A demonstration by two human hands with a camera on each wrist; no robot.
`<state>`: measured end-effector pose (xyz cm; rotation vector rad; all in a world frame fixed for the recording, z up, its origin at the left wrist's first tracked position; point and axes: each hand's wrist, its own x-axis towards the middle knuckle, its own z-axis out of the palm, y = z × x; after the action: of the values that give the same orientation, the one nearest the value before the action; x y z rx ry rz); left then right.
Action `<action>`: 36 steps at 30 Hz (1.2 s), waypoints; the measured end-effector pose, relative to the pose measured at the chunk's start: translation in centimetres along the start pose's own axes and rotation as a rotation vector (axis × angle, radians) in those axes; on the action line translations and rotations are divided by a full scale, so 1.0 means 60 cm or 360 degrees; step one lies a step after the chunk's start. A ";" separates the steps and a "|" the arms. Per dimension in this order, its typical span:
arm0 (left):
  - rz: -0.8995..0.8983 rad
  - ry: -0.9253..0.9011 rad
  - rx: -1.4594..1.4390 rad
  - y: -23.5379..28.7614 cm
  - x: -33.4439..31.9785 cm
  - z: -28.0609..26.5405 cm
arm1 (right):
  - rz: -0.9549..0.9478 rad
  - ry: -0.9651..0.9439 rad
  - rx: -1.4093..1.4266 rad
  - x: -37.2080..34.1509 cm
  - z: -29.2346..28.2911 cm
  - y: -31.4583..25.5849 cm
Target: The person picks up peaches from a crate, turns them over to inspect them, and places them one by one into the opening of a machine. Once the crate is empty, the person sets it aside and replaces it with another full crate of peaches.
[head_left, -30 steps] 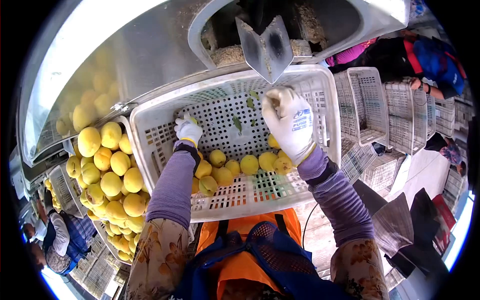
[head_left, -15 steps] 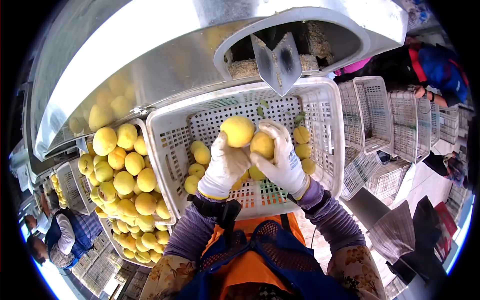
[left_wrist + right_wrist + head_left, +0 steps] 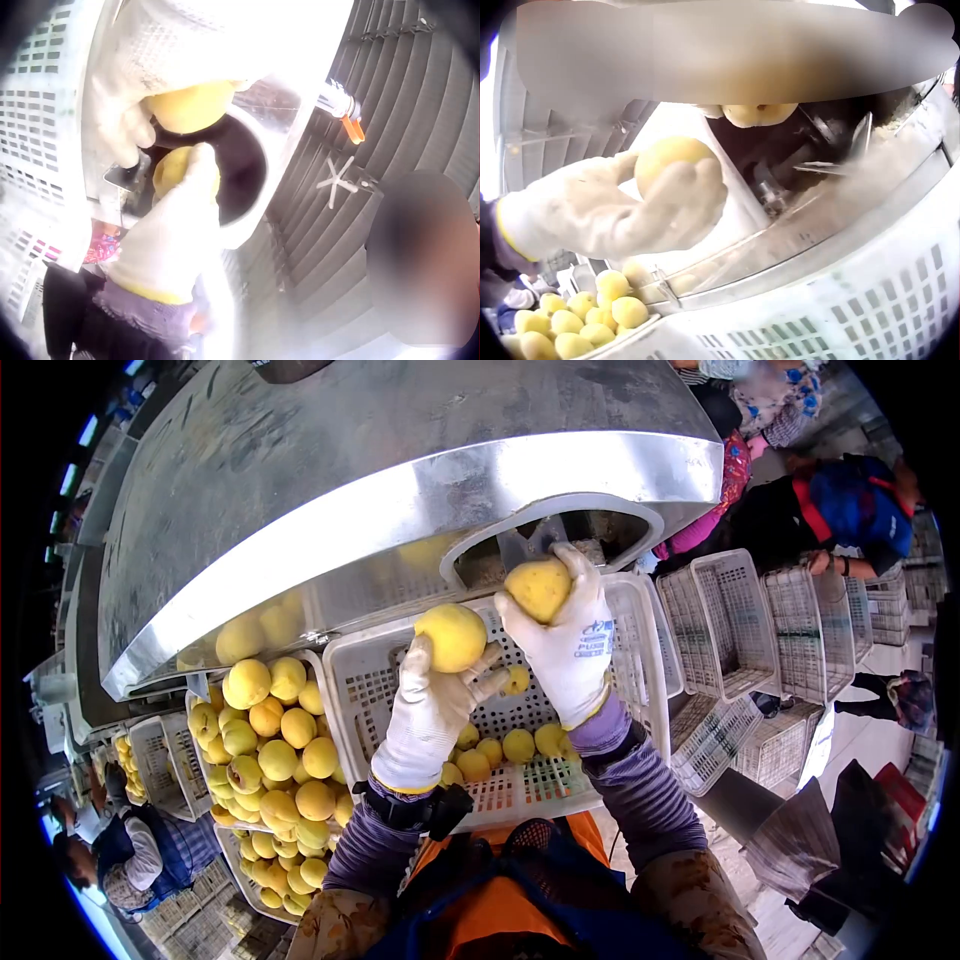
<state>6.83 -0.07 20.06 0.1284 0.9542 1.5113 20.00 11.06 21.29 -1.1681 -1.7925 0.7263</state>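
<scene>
In a white glove, my left hand (image 3: 428, 712) holds a yellow fruit (image 3: 452, 638) between thumb and fingers, above the left part of a white slotted crate (image 3: 640, 700). My gloved right hand (image 3: 570, 645) grips another yellow fruit (image 3: 539, 590) in front of the metal chute (image 3: 530, 544) in the machine's oval opening. The left wrist view shows the right hand's fruit (image 3: 176, 169) over the dark opening, thumb across it. In the right wrist view my left hand (image 3: 615, 206) has its fingers curled round its fruit (image 3: 676, 159). Several fruits (image 3: 518, 746) lie inside the crate, under the hands.
A crate heaped with yellow fruits (image 3: 278, 760) stands at the left, with more fruits below. The metal machine (image 3: 400, 450) spans the far side. Slatted crates (image 3: 722, 625) stand at the right. People (image 3: 860, 500) are at the upper right and a person (image 3: 135, 860) is at the lower left.
From reaching into the crate, both hands came up with fruits. Since then the right hand has moved forward to the chute, away from the left. The view has tilted up, showing more of the machine.
</scene>
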 end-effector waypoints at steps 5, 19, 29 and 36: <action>-0.0014 -0.0089 0.0059 -0.005 -0.002 -0.014 | -0.0135 0.0379 -0.0508 0.033 0.081 0.075; 0.0124 -0.0368 -0.0071 0.019 0.014 0.006 | -0.0305 0.0115 0.0264 0.018 -0.011 0.003; 0.0306 -0.0239 0.0251 0.000 -0.013 0.076 | -0.0287 0.0014 0.0043 -0.039 -0.013 -0.023; 0.0193 0.0112 0.0645 -0.061 0.012 -0.034 | -0.0470 0.0201 -0.0537 0.079 0.077 0.101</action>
<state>8.29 -0.86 16.15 0.4327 1.3213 1.4217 17.56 17.72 15.82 -1.0993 -1.9716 0.1784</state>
